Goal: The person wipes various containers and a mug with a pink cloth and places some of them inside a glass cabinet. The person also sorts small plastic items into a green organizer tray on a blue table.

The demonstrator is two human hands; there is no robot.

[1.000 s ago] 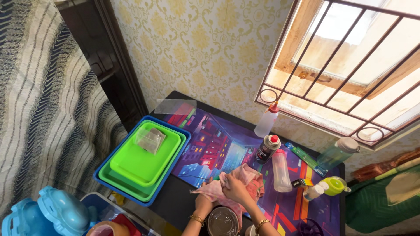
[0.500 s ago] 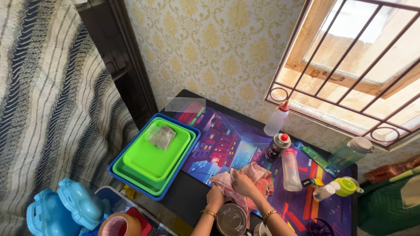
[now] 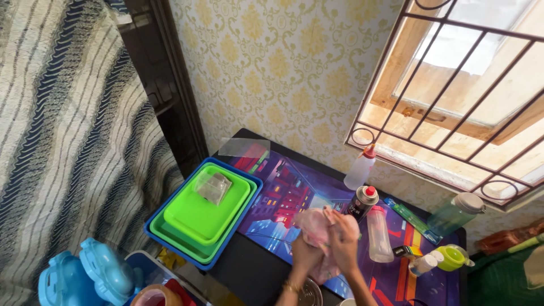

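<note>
Hands meet at the lower centre of the frame, both closed around a crumpled pink cloth; the left hand grips it from below and the right hand presses over its right side, fingers curled into the fabric; the cloth is held just above a purple city-print mat on a black table; a round metal lid shows just under the wrists at the bottom edge; just right of the hands lies a clear bottle with a red cap, and a dark spray can with a red cap stands beside it; farther right sit a lime-green cup and a grey-green bottle; a white squeeze bottle stands near the barred window at upper right; stacked green and blue trays hold a clear plastic bag at centre left.
</note>
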